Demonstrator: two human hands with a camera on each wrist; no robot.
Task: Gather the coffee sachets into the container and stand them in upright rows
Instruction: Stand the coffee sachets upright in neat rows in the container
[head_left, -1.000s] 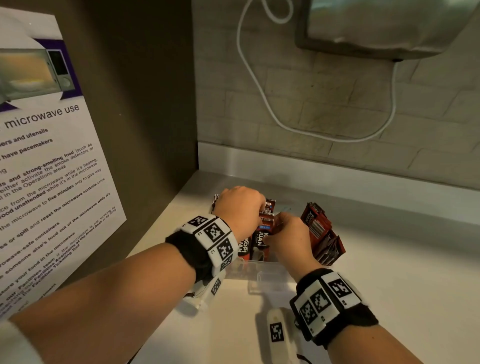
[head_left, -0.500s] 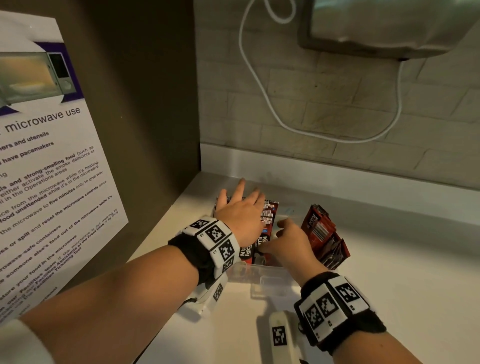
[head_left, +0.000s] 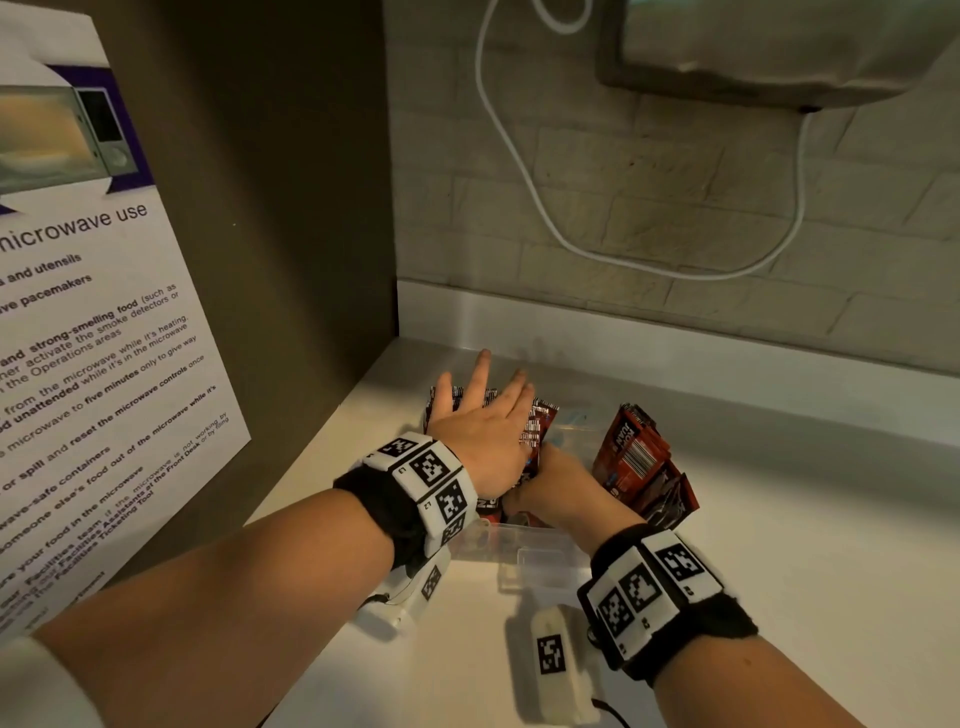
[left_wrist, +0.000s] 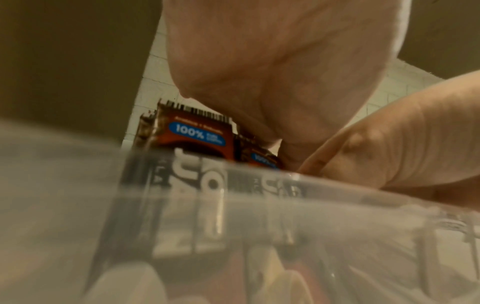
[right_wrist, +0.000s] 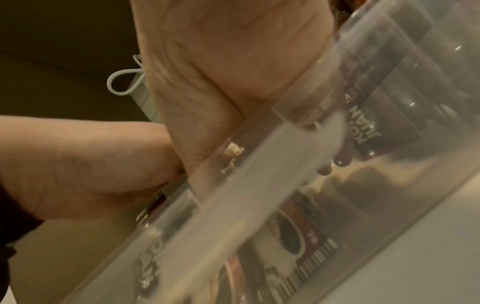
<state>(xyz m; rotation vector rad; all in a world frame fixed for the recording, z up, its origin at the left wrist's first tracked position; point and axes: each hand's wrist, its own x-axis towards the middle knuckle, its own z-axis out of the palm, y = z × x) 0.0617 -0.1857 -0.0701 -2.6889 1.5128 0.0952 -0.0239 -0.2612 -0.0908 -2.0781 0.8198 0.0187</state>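
Note:
A clear plastic container (head_left: 524, 545) stands on the white counter near the corner. Red-brown coffee sachets (head_left: 537, 426) stand upright in its left part. My left hand (head_left: 483, 410) lies flat on their tops, fingers straight and spread. My right hand (head_left: 561, 483) reaches down into the container just right of them, with its fingers hidden under the left hand. A second bunch of sachets (head_left: 631, 452) leans outward at the container's right side. The left wrist view shows the sachets (left_wrist: 200, 133) above the container wall (left_wrist: 233, 216). The right wrist view shows my right palm (right_wrist: 221, 61) at the container rim (right_wrist: 259, 185).
A brown side panel with a microwave notice (head_left: 104, 312) closes off the left. A brick wall with a white cable (head_left: 571, 234) and a mounted appliance (head_left: 779, 47) stands behind. A white tagged module (head_left: 553, 660) lies on the counter (head_left: 805, 571) near my right wrist.
My left hand has uncurled and now lies flat on the sachet tops. My right hand has moved down and left, deeper into the container under the left hand.

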